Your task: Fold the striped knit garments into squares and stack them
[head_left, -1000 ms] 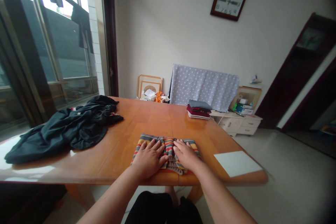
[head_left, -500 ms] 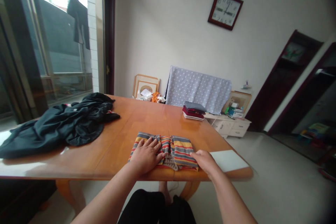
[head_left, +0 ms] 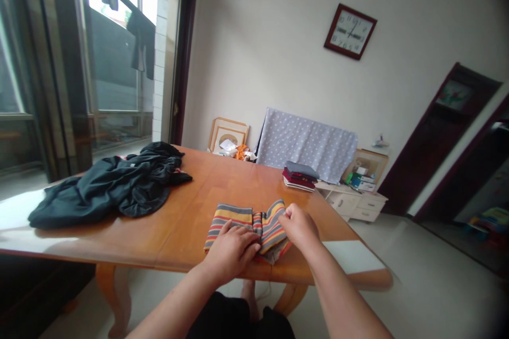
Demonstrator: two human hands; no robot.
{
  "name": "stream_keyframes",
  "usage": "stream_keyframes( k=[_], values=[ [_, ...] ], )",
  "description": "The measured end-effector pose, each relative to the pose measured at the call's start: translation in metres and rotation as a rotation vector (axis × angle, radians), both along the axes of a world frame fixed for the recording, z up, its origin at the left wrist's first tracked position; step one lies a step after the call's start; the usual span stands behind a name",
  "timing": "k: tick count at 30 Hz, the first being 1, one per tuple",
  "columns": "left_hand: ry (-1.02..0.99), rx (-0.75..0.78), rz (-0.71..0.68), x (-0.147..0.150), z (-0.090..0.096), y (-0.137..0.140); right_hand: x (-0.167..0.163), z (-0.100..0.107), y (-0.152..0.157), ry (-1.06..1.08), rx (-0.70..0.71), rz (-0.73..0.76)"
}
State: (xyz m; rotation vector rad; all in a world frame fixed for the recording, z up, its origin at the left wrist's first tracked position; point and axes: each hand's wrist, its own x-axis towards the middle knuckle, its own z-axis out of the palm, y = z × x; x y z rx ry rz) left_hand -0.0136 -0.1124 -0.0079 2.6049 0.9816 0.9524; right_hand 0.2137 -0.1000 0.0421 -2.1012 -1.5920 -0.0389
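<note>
Fingers of the right hand [head_left: 300, 226]: curled closed, pinching the outer edge of the striped garment [head_left: 234, 215]; forearm enters my feed from lower right, slanting up and inward, knuckles uppermost. Left hand [head_left: 233, 250]: palm down, fingers extended and slightly apart, pressed over the near part of the garment's left half; forearm rises from lower left.

Striped garment: folded into a flat bundle near the front edge of the wooden table [head_left: 222, 180], between both hands. Long axis, as I read it, crosswise, roughly parallel to that edge. Left half lies flat, its stripes running crosswise; right flap stands raised and tilted, its stripes climbing toward the right hand.

Materials: soft cloth in grey, mustard and red-orange bands, gathered at the middle; fibre content I cannot tell. Tabletop: glossy orange-brown wood, curved legs. Left: black garment [head_left: 107, 185], crumpled, smooth-surfaced. Far side: stack of folded clothes [head_left: 300, 176], squared, grey over dark red. Right: white sheet [head_left: 352, 256], thin, flat, straight-edged, partly behind the right forearm
</note>
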Motion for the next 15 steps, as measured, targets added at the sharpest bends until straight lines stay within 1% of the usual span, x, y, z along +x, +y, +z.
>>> stream_keyframes(
  k=[2, 5, 6, 9, 11, 13, 15],
  values=[
    [-0.024, 0.006, -0.029, -0.002, -0.003, -0.008, -0.025, 0.014, 0.002, -0.093, -0.016, 0.028],
    [-0.085, -0.011, -0.007, -0.012, -0.006, -0.014, -0.063, 0.023, 0.007, -0.213, -0.031, 0.084],
    [-0.111, -0.017, 0.031, -0.017, -0.006, -0.015, -0.075, 0.024, 0.009, -0.24, -0.033, 0.108],
    [-0.178, -0.017, 0.201, -0.036, -0.009, -0.011, -0.107, 0.022, 0.016, -0.273, -0.051, 0.17],
    [-0.167, -0.01, 0.256, -0.048, -0.012, -0.009, -0.126, 0.019, 0.021, -0.275, -0.065, 0.194],
    [-0.12, -0.005, 0.228, -0.056, -0.014, -0.008, -0.14, 0.016, 0.025, -0.273, -0.063, 0.211],
    [-0.079, 0.007, 0.169, -0.061, -0.016, -0.008, -0.15, 0.013, 0.028, -0.243, -0.061, 0.257]
  ],
)
